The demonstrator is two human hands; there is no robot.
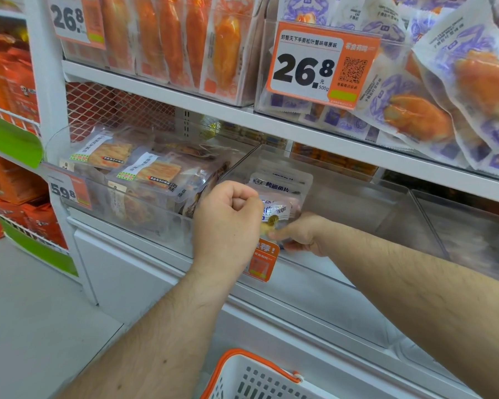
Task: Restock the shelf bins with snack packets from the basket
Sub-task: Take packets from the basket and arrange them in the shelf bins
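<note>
Nearest the camera, one white basket (260, 381) with an orange handle sits at the bottom edge, below the clear bin (343, 197). Two bare forearms reach up from either side of it to the bin's front wall. One pale packet (281, 194) with blue print stands inside the bin at its left end. Right hand (303, 233) is at the bin's front lip, its grip clamped on the packet's lower edge. Left hand (228, 217) is just left of the packet, knuckles up, fingers curled together into a fist; whether they pinch anything I cannot tell. One orange tag (261, 262) hangs on the bin's front under both hands.
</note>
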